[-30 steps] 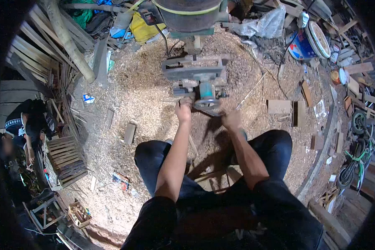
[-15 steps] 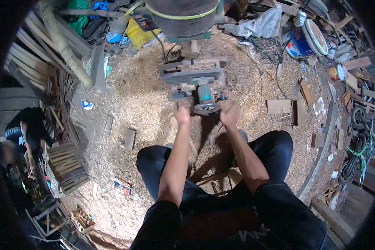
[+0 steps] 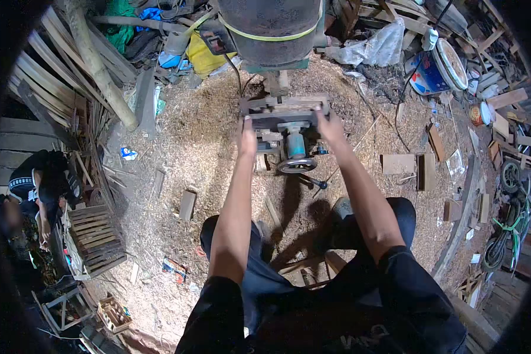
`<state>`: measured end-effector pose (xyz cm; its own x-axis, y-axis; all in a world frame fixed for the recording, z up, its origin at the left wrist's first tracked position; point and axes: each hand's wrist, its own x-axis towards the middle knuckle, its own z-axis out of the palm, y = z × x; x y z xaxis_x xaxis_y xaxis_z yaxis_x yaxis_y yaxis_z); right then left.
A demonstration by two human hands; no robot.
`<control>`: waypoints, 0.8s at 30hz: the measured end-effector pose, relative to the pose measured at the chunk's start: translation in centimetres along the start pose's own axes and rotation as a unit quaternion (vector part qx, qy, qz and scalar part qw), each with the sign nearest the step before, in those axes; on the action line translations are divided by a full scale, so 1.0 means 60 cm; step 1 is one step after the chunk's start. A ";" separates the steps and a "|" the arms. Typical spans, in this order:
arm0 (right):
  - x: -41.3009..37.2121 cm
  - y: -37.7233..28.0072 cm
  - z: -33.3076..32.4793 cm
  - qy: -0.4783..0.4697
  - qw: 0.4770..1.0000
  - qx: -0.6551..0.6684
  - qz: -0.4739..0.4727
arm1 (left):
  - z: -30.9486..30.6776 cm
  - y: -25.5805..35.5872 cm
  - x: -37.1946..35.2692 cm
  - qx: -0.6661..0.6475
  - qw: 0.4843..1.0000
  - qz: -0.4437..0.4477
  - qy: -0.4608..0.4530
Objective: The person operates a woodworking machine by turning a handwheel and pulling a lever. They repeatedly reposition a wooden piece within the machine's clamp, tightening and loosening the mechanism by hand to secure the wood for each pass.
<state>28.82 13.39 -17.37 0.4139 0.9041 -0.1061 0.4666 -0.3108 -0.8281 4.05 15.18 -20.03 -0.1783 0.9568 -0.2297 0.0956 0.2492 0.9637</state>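
A machine's carriage, a dark frame-like assembly (image 3: 277,121), lies crosswise in front of me. My left hand (image 3: 247,138) is closed at its left end, with the thumb on top. At the opposite end, my right hand (image 3: 330,127) grips the frame, its fingers partly hidden. Between the hands, a turquoise cylindrical housing (image 3: 295,143) extends toward me and ends in a metal handwheel (image 3: 296,163). A lever with a dark ball knob (image 3: 323,184) sticks out below the wheel. Neither hand touches the wheel.
A large dark drum-like body (image 3: 269,44) with a yellow band rises behind the carriage. Wood shavings cover the floor. Wood blocks (image 3: 397,163) lie right, near a paint bucket (image 3: 430,71) and a motorbike (image 3: 507,218). Another person (image 3: 38,183) sits left beside a slatted crate (image 3: 94,239).
Both my hands have moved forward from beside the handwheel to the ends of the carriage frame. The view has shifted slightly, and the ball-knobbed lever shows below the wheel.
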 end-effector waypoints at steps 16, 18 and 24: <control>0.028 0.070 -0.018 0.044 0.997 0.002 -0.061 | 0.046 0.017 -0.043 -0.103 0.993 -0.023 -0.051; 0.019 0.054 -0.021 0.049 0.997 0.020 -0.048 | 0.028 0.022 -0.043 -0.045 0.997 0.005 -0.066; 0.038 0.090 -0.020 0.043 0.998 0.037 -0.005 | 0.031 -0.002 -0.031 -0.004 0.996 0.017 -0.092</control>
<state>33.24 13.45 -21.43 0.4769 0.8773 -0.0533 0.4129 -0.2772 -0.8676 6.19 13.67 -19.96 0.0079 0.9763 -0.2164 0.0909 0.2148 0.9724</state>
